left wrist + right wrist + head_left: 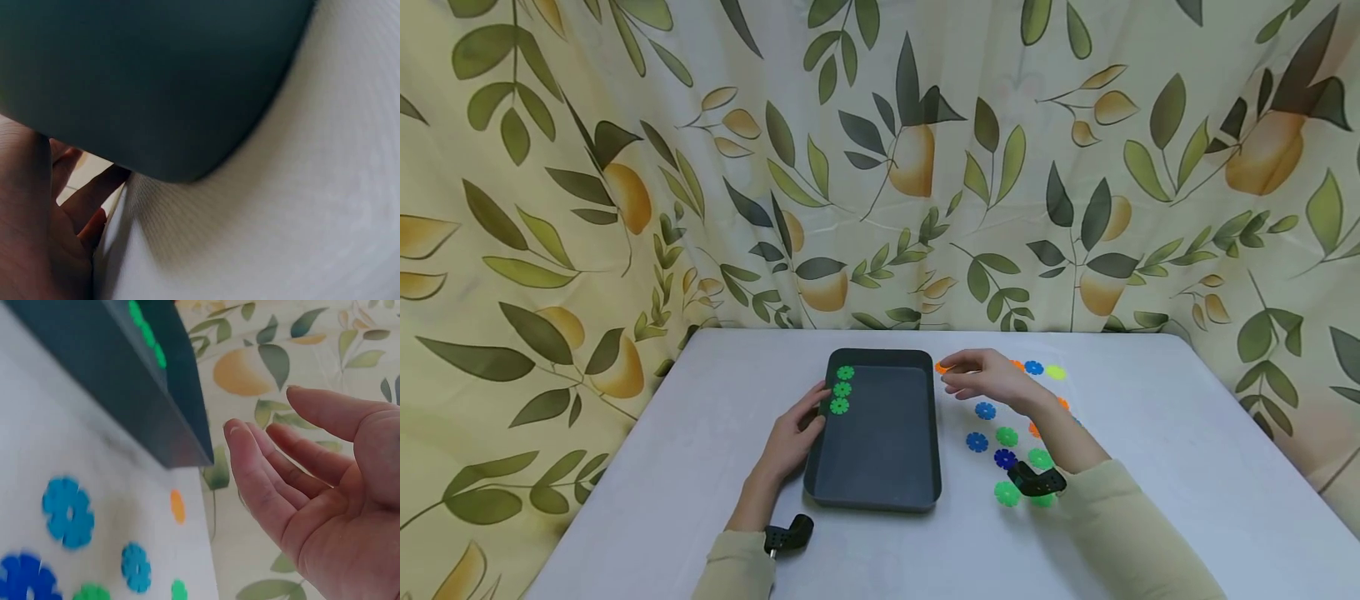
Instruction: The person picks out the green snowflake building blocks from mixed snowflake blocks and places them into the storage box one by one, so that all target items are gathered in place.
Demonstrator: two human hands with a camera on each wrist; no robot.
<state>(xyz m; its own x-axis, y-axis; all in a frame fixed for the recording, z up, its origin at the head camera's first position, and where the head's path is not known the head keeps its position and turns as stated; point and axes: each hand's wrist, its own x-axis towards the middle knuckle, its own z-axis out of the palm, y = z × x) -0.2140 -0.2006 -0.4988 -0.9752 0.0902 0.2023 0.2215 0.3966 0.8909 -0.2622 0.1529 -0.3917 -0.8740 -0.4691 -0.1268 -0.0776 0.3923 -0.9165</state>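
Note:
A dark grey rectangular tray lies on the table with three green notched discs in a column at its upper left. My left hand rests against the tray's left side, its fingers loosely extended along the wall; in the left wrist view the tray hides part of the fingertips. Above the table, just right of the tray, my right hand hovers with gently bent fingers. Nothing shows between its thumb and fingers in the right wrist view. An orange disc lies on the table near it.
Right of the tray, several loose notched discs lie scattered, among them a blue one, a dark blue one, a green one and a yellow-green one. A leaf-patterned curtain hangs behind the white table.

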